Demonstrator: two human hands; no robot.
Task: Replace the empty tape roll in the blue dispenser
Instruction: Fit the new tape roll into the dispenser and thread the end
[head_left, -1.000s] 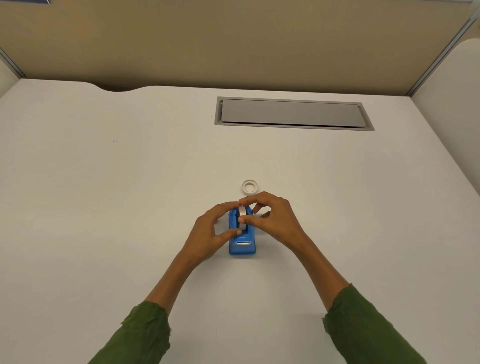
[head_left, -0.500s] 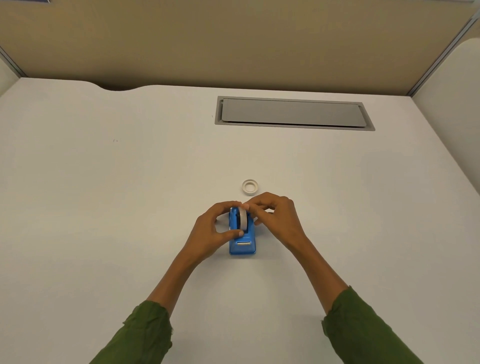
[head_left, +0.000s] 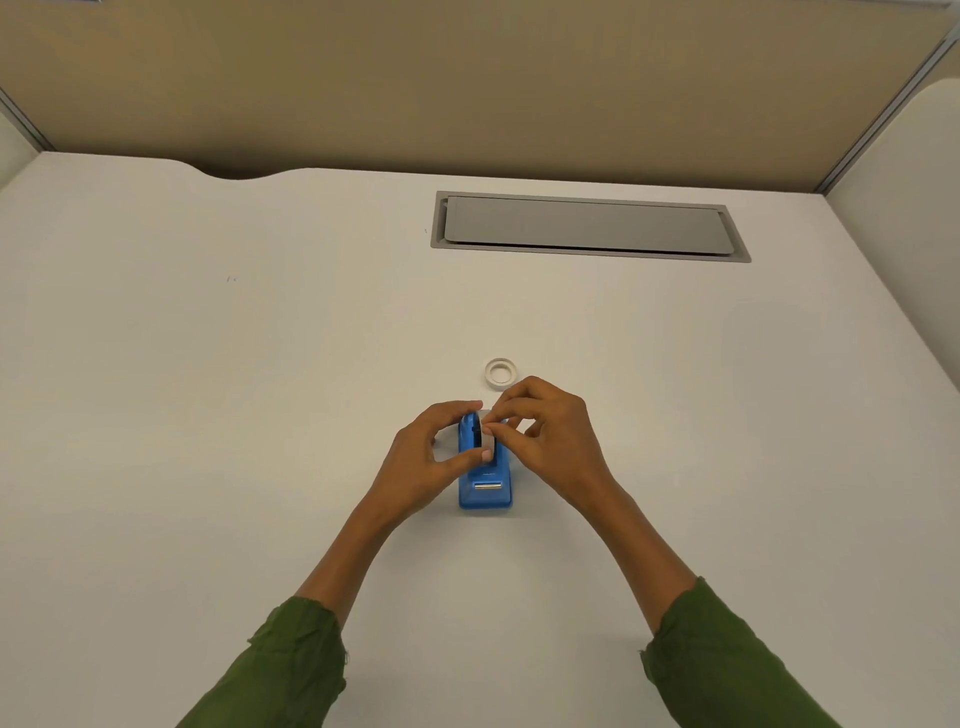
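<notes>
The blue dispenser (head_left: 484, 475) stands mid-desk, left hand (head_left: 422, 462) pinching its side, right hand (head_left: 548, 439) pinching the tape roll (head_left: 488, 435) into its cradle; next, probably threading tape to the cutter.

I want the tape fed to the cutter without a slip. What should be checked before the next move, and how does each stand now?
1. Blue dispenser upright on the desk: ok.
2. Left hand steadying the dispenser's side: ok.
3. New roll sitting in the dispenser's cradle: ok; fully seated: cannot tell.
4. Right hand has a grip on the tape's loose end: cannot tell.
5. Cutter blade uncovered: ok.
6. Empty core out of the way, behind the dispenser: ok.
</notes>
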